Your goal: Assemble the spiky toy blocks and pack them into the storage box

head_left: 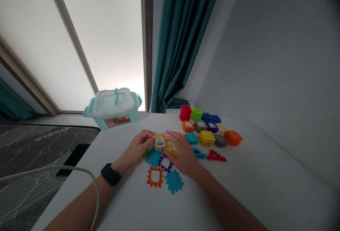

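My left hand [139, 146], with a dark watch on its wrist, closes on the left side of a built-up cluster of interlocking toothed plastic tiles. Its thumb and fingers meet the orange window tile [160, 141]; bits of red and green show behind them. On the other side my right hand [183, 154] curls around the yellow window tile [172, 147] of the same cluster. Below the hands are a blue tile [153, 158] and a purple tile [165, 162], whose joining to the cluster I cannot make out. Nearer me lie an orange-framed tile [155, 177] and another blue tile [174, 181].
To the right stand several stacks of tiles, including red [185, 113], yellow [206, 138] and orange [233, 138]. A red triangular piece [216, 155] lies before them. A lidded turquoise box [117, 109] sits at the table's back left. A pale cable [87, 171] crosses the lower left.
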Motion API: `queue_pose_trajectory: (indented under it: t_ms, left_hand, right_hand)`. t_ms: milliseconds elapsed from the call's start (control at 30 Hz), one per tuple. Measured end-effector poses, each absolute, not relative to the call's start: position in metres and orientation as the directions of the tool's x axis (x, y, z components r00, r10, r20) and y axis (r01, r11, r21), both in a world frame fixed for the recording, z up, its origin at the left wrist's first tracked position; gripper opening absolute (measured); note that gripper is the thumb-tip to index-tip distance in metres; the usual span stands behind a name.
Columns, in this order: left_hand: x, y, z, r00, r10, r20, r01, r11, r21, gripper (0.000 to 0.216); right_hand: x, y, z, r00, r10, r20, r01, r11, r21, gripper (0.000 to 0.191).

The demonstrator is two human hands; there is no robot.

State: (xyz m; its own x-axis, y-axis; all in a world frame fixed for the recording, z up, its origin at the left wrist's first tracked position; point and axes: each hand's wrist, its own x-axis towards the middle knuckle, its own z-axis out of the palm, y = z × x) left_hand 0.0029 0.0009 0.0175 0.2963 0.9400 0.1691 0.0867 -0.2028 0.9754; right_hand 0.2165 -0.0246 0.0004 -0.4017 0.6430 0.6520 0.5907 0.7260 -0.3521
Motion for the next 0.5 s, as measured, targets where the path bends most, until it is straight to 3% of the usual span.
queue_pose_trajectory:
  t_ms: [333, 433, 500]
  left_hand:
    - [0.0016, 0.0029, 0.0101, 0.37, 0.905, 0.21, 0.214, -0.303, 0.929, 0.028]
    - [-0.0011, 0.0023, 0.0096, 0.362, 0.865, 0.348, 0.365, -0.475, 0.801, 0.021]
    - [-0.004, 0.0022, 0.0088, 0.384, 0.807, 0.449, 0.471, -0.59, 0.656, 0.035]
  right_hand:
    - [0.2183, -0.0235, 0.0006, -0.485, 0.599, 0.637, 0.604, 0.756, -0.251, 0.025]
    - [0.2197, -0.0223, 0.0013, -0.456, 0.599, 0.658, 0.621, 0.744, -0.248, 0.024]
    - [0.221, -0.021, 0.0015, -0.432, 0.603, 0.67, 0.627, 0.735, -0.258, 0.023]
